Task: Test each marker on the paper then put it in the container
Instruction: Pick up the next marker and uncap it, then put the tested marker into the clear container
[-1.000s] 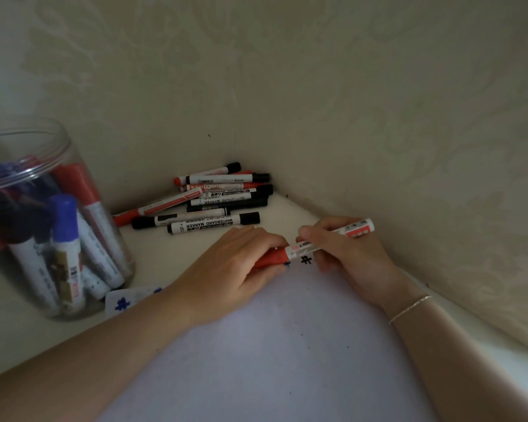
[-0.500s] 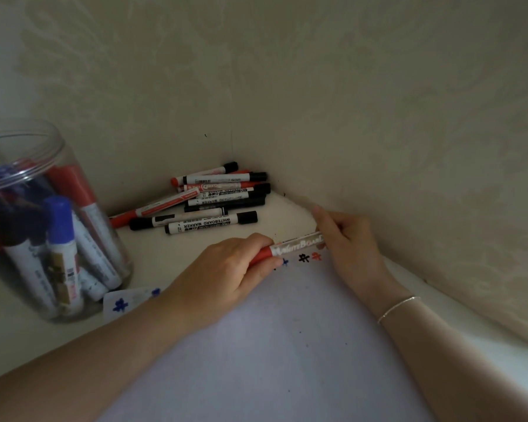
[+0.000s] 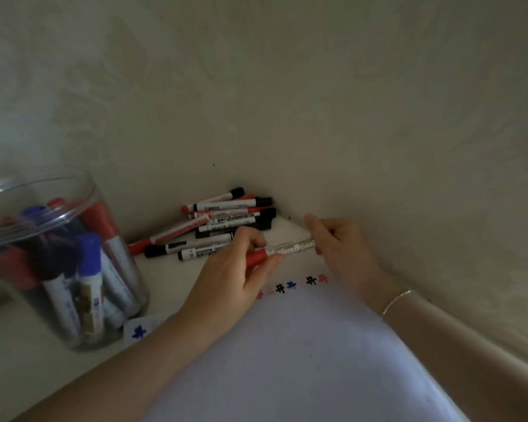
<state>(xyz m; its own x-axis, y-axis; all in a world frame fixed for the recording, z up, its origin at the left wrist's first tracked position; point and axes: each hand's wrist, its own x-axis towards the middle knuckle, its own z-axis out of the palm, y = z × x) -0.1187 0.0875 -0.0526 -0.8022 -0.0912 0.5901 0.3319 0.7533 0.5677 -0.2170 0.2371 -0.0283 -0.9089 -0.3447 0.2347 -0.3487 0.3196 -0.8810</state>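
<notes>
Two cream walls (image 3: 256,86) bearing a faint embossed floral pattern meet in a corner. Below them runs a pale off-white tabletop (image 3: 28,376). Lighting is dim and even; a few small dark specks mark the wall

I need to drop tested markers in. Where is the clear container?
In the head view the clear container stands at the far left on the table, left of the loose marker pile in the corner, already holding several markers.
</notes>
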